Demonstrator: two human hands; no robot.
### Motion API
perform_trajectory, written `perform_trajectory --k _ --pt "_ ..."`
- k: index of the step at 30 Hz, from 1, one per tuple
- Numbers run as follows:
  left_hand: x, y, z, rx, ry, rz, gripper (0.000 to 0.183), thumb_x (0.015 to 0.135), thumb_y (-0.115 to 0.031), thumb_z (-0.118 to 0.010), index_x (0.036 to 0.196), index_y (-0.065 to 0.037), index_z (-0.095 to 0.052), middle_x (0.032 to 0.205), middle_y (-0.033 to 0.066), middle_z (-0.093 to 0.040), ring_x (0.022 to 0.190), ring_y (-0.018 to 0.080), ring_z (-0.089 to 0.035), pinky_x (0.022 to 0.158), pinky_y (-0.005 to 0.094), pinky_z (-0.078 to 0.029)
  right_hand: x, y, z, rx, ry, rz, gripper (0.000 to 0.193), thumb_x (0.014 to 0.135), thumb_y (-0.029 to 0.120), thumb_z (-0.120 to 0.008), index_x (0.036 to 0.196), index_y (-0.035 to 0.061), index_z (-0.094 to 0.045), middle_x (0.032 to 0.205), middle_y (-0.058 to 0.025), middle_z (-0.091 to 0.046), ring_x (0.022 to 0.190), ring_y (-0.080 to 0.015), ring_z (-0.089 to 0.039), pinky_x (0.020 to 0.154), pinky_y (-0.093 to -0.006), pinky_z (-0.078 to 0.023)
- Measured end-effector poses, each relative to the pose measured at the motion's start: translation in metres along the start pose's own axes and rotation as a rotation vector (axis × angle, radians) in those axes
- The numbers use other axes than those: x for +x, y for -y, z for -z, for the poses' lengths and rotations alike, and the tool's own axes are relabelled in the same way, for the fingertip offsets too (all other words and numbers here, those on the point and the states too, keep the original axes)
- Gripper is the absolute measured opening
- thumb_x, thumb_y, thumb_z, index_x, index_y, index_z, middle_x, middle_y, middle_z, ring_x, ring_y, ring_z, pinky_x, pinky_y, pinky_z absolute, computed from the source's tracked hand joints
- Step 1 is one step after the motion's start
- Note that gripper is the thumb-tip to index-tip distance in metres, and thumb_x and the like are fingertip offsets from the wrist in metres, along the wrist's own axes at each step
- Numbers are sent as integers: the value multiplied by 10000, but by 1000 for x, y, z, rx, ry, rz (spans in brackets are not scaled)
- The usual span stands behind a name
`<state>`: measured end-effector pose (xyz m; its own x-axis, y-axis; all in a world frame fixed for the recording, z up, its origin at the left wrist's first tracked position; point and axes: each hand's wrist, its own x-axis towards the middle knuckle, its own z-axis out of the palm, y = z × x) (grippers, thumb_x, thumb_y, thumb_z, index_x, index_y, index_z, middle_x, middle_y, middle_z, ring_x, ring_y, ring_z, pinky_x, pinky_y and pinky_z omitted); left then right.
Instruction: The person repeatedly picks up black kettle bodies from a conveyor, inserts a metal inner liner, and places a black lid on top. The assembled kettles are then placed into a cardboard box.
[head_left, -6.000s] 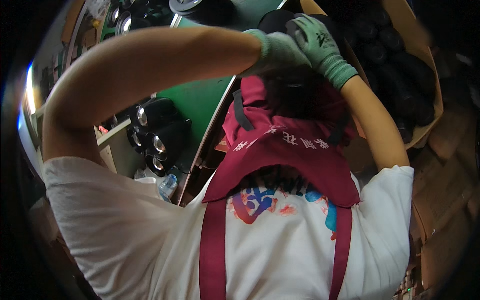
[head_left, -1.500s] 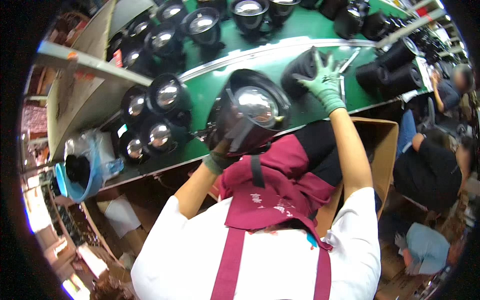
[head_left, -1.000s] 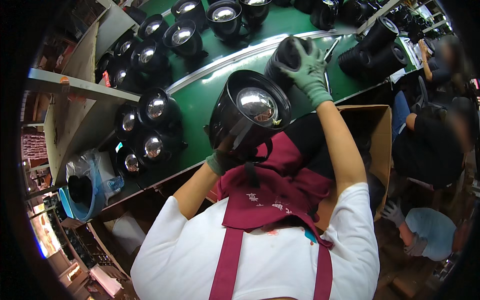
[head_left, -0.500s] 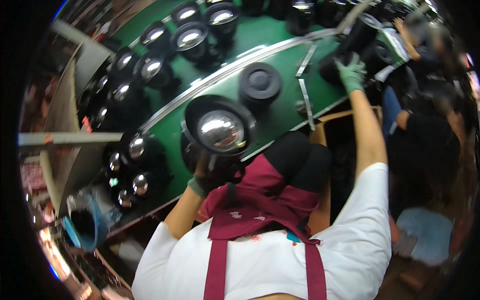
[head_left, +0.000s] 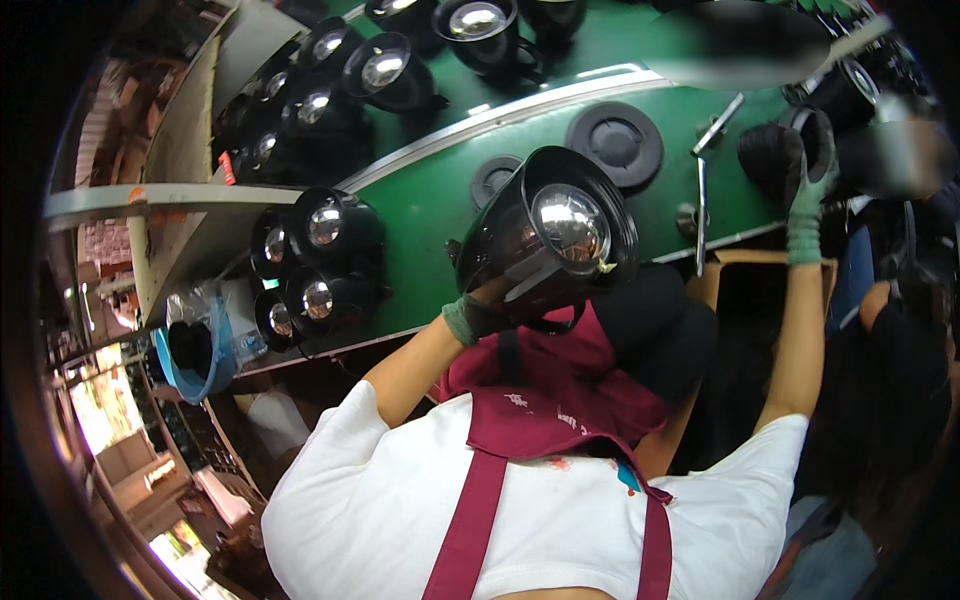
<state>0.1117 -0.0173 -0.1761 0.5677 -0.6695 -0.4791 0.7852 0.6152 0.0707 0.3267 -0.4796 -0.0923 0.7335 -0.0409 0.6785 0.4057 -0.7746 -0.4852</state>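
My left hand (head_left: 474, 318), in a green and dark glove, holds a black bell-shaped lamp housing (head_left: 500, 235) over my lap. The housing is tilted, and a shiny domed reflector (head_left: 572, 225) shows in its wide mouth. The fingers under it are partly hidden. My right hand (head_left: 812, 178), gloved alike, reaches to the far right of the green bench and closes on the rim of a black round cap (head_left: 822, 140). Beside it lies another black round part (head_left: 762, 158). Beyond the housing, a large black disc (head_left: 615, 143) and a smaller one (head_left: 492, 181) rest on the bench.
Several black lamps with shiny reflectors (head_left: 383, 68) stand along the far and left bench (head_left: 425, 190). A metal rail (head_left: 500, 115) crosses it. A hinged metal strip (head_left: 701, 210) lies near the right. An opened carton (head_left: 770, 262) is below the edge, a blue bucket (head_left: 208, 370) at left.
My view has shifted, so the bench appears moved. The lamp housing in my left hand has turned and swung right. My right hand has closed on the rim of a black round cap.
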Motion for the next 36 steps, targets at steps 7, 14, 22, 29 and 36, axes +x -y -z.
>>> perform_trajectory --k 7,14,22,29,36 --pt "4 -5 5 777 22 -144 504 919 -273 -587 1376 -91 -476 1348 95 -536 1199 232 -533 1014 422 -445 -118 258 48 1130 272 -606 909 818 471 -725 1478 9 -304 1428 -121 -421 1284 -217 -451 1068 -365 -380" --pt "-12 2 18 1013 128 -228 519 878 -200 -631 1357 -56 -490 1335 104 -545 1181 216 -545 1001 389 -459 -157 289 76 993 275 -575 883 833 442 -703 1479 -5 -298 1484 -123 -356 1339 -234 -399 1101 -388 -342" --pt "-31 11 31 1093 184 -327 542 831 -116 -681 1334 -16 -505 1319 114 -556 1161 196 -560 986 353 -475 -173 303 88 882 271 -400 713 875 221 -648 1468 1 -319 1487 -137 -318 1347 -263 -393 1099 -363 -344" --pt "-64 4 -100 1334 43 -730 402 780 -116 -692 1159 12 -648 1062 75 -688 978 154 -624 906 329 -503 -176 309 94 914 280 -711 706 968 444 -497 1508 52 -265 1502 -113 -348 1376 -228 -340 1127 -343 -278" --pt "-65 1 -108 1455 86 -769 518 654 -57 -725 1168 -52 -659 1073 147 -692 988 222 -671 893 326 -513 -239 230 156 796 628 -886 566 1014 230 -455 1516 74 -245 1494 -134 -365 1344 -249 -391 1112 -375 -328"
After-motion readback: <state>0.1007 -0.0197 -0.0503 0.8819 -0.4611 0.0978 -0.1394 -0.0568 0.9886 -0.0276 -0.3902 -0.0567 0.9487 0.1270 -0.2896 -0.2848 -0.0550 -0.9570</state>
